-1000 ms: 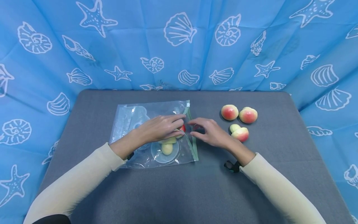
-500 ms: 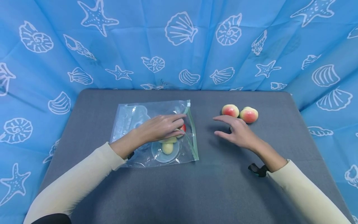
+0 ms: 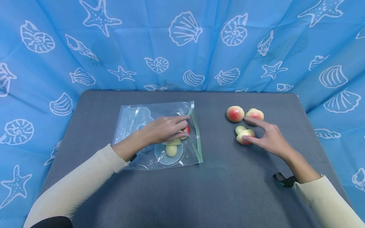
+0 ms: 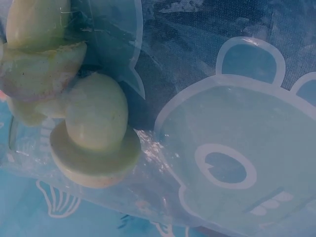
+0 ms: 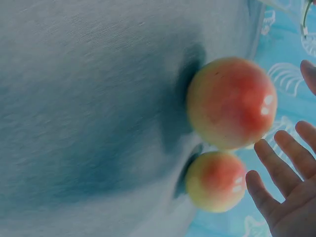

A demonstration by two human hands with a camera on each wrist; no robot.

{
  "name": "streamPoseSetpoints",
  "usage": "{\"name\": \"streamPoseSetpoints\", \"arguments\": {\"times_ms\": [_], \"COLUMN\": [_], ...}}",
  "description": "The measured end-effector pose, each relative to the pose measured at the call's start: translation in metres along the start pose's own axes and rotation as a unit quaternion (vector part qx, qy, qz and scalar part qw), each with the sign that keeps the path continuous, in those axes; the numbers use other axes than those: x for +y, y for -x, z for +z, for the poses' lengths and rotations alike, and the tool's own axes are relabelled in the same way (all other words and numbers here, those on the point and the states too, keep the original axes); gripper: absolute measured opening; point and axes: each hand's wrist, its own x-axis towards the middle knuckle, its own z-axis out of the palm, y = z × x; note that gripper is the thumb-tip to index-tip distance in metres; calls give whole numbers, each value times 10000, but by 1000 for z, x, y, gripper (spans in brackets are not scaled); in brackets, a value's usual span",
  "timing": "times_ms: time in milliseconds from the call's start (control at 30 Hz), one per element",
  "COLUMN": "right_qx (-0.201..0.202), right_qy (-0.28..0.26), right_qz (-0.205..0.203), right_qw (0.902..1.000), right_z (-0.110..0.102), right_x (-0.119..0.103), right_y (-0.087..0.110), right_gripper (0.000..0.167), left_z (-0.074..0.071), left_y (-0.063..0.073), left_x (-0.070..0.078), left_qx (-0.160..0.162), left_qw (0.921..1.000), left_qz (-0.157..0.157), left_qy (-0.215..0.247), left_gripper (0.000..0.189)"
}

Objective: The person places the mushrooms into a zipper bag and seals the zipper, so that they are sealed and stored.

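Observation:
My left hand (image 3: 163, 129) pinches the upper edge of a clear zip bag (image 3: 154, 163) and draws it back from the mouth. Inside are several mushroom models; one pale mushroom (image 3: 171, 148) shows stem towards me, and a red cap (image 3: 187, 129) peeks out by my fingers. In the left wrist view, pale mushrooms (image 4: 96, 128) appear through the film. My right hand (image 3: 269, 137) has thumb and fingers spread over the nearest loose mushroom (image 3: 242, 134), a yellow one lying on its side. The right wrist view shows two red-and-yellow caps (image 5: 232, 103) beside my spread fingers (image 5: 276, 168).
Two more red-and-yellow mushrooms (image 3: 235, 114) lie behind my right hand at the back right. The grey table (image 3: 182, 196) ends at a blue curtain (image 3: 211, 63) printed with shells. A green zip strip (image 3: 196, 133) borders the bag's right side.
My right hand has left the bag's mouth and travelled right to the nearest loose mushroom, its fingers apart. My left hand stays on the bag, which has not moved.

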Motion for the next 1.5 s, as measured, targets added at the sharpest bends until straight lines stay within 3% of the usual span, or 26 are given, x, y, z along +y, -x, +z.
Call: {"name": "streamPoseSetpoints", "arguments": {"times_ms": [200,333,800,1100,1500], "right_qx": [-77,-129,-540,-397,-396], "right_qy": [-485,-692,-789,-1126,-1106], "right_qz": [726,952,1047,937,936], "right_qw": [9961,9930,9899,9884,9887], "right_z": [-4,-1,13,18,20], "right_x": [12,19,28,29,29], "right_y": [10,14,17,20,19], "right_gripper": [70,72,72,70,63], "left_z": [0,0,2,2,2], "left_y": [0,0,3,4,3], "left_x": [0,0,-1,-1,-1], "left_qx": [13,40,67,41,81], "left_qw": [10000,10000,9998,10000,9999], "left_qz": [43,62,103,34,65], "left_qy": [-26,-32,-123,-70,-8], "left_gripper": [22,22,19,20,19]}}
